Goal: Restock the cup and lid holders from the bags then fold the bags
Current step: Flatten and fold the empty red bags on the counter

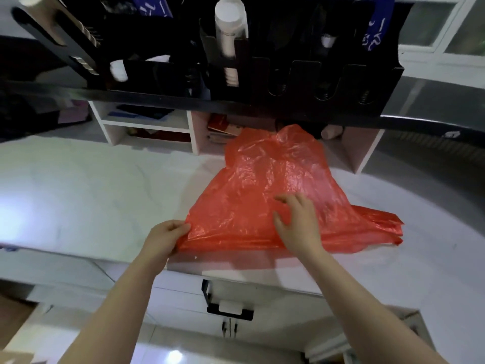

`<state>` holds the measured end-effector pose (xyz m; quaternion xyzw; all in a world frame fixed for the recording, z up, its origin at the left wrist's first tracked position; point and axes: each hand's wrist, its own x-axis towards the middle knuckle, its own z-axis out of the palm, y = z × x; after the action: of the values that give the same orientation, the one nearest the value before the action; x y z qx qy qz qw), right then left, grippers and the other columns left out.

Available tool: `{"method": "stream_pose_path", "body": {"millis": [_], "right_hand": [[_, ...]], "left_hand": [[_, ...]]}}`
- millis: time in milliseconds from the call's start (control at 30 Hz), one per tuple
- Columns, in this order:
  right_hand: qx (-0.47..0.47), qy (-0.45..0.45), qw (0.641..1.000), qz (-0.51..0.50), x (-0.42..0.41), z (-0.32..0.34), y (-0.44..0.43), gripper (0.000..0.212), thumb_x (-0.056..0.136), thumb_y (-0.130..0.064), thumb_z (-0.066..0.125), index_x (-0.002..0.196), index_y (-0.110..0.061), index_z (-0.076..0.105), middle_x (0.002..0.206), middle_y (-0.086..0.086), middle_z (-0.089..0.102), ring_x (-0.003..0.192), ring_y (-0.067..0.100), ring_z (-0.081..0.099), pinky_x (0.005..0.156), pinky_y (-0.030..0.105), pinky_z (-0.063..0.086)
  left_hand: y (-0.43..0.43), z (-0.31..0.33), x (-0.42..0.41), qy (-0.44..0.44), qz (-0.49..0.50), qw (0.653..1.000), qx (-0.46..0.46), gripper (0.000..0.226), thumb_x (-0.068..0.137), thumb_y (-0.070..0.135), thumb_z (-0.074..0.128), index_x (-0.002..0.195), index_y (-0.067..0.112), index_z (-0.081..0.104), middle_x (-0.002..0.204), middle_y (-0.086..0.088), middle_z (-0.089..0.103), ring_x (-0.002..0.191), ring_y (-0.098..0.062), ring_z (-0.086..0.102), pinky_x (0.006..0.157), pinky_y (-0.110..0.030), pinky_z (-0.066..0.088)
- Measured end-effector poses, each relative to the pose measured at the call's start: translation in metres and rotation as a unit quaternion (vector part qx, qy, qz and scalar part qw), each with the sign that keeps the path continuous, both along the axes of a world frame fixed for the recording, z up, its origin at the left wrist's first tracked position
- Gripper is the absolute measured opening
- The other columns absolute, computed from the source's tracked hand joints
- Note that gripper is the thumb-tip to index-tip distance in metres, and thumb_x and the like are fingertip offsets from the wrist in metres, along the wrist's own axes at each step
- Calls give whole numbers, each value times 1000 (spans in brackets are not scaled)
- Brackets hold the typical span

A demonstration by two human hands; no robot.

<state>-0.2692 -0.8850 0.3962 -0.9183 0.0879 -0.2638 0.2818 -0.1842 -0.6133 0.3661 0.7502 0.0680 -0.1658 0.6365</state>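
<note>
A red plastic bag (pixel 265 185) lies spread flat on the white counter (pixel 91 195), its handles trailing off to the right. My left hand (pixel 165 237) pinches the bag's near left corner. My right hand (pixel 299 222) rests palm down on the bag with its fingers spread, holding nothing. Above the counter stands the black cup and lid holder (pixel 301 74). One of its slots carries a tall stack of white cups (pixel 229 35). Another stack of cups (pixel 81 46) slants in a slot at the far left.
A white shelf unit (pixel 147 124) with papers and small items stands at the back of the counter under the holder. A black bracket (pixel 225 308) hangs from the counter's front edge. A window (pixel 441 30) is at the upper right.
</note>
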Motion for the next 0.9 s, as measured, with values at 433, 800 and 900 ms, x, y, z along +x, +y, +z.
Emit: {"method": "stream_pose_path", "body": {"millis": [433,800,900], "right_hand": [[-135,408,903,-13,-56,-84,-47,78,80,-81,19,147,-47,-4,160,-6,-14,146,27,-12,109,65,-3],[-143,146,978,-26,-18,-44,-22,46,85,-32,64,127,-16,56,142,13,44,129,36,40,106,50,31],[-130,57,990,-11,3,-41,-8,39,81,-20,69,116,-9,61,135,18,48,121,41,45,101,54,37]], "left_hand": [[60,-44,-37,52,8,989,140,14,88,4,62,74,6,61,49,-1,59,45,-15,53,47,-25,47],[53,-14,-16,-29,-15,955,296,10,80,9,70,75,11,62,68,-11,69,63,-28,62,70,-41,52],[72,-12,-19,-21,9,950,312,8,80,14,71,77,15,64,69,-6,70,65,-25,65,66,-36,52]]}}
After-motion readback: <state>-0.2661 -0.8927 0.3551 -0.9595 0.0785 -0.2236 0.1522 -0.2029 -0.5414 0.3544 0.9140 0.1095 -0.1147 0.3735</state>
